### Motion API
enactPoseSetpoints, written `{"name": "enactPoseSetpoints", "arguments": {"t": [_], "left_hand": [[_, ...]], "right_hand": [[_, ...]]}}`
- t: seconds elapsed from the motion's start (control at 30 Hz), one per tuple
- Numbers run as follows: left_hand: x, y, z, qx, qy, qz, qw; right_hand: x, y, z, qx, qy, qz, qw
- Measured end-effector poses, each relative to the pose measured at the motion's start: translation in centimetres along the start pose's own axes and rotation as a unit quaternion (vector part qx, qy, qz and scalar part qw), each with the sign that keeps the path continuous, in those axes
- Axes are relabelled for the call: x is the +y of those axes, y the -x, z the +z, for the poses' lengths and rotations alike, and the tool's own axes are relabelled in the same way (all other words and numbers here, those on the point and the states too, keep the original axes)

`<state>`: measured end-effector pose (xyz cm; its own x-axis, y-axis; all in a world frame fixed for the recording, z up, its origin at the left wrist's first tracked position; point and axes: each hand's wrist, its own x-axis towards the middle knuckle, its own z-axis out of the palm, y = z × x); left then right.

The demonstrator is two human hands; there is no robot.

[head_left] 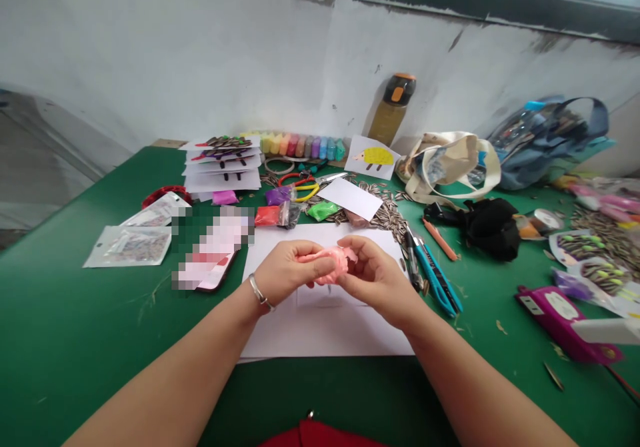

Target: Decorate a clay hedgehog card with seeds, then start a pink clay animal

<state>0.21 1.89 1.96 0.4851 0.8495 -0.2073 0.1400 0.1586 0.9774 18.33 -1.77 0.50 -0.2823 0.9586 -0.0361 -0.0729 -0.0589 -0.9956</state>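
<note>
Pink modelling clay lump (327,262): held in the air above the white paper sheet (320,327), near the table's front edge, centre. Soft and stretched sideways; pinched at both ends, likely for kneading or pulling.

Left hand (283,270): fingers curled round the clay's left end, thumb on top. Closed on it, not wide. Silver bangle (259,292) on the wrist.

Right hand (373,274): fingertips and thumb gripping the clay's right end, narrow pinch, palm turned inward. Both hands nearly touching around the lump.

White paper sheet: lies flat on the green table (75,327) under the hands, prob. as a clean work mat.

Blue utility knife (437,277): just right of the sheet, w/ an orange pencil (441,239) beside it, within reach of the right hand.

Small clay packets: red (267,215), purple (278,195), green (323,210), lying behind the sheet, mid-table. Row of coloured clay tubs (303,145) along the far edge by the wall.

Sunflower seeds (387,217): loose heap behind the sheet, toward the right; more at the right edge (603,224).

Stack of seed-decorated cards (223,160): far left of centre. Hedgehog card (373,157) leaning near the far edge.

Pliers, red and yellow handles (300,186): behind the packets.

Canvas bag (450,164), blue bag (547,137), bottle w/ orange cap (393,108): far right area, bottle against the wall.

Phone (210,264): left of the sheet, screen blurred.
</note>
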Motion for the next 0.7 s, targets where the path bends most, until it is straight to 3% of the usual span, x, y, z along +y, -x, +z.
{"name": "enactPoseSetpoints", "arguments": {"t": [0.3, 0.53, 0.7], "left_hand": [[0.27, 0.21, 0.81, 0.051, -0.077, 0.004, 0.996], [0.05, 0.05, 0.83, 0.012, 0.0, -0.003, 1.0], [-0.3, -0.07, 0.99, 0.018, -0.038, 0.0, 0.999]], "right_hand": [[0.11, 0.13, 0.58, 0.035, 0.082, 0.009, 0.996], [-0.23, 0.05, 0.14, 0.032, 0.063, 0.034, 0.997], [0.14, -0.16, 0.0, 0.064, 0.105, 0.048, 0.991]]}}
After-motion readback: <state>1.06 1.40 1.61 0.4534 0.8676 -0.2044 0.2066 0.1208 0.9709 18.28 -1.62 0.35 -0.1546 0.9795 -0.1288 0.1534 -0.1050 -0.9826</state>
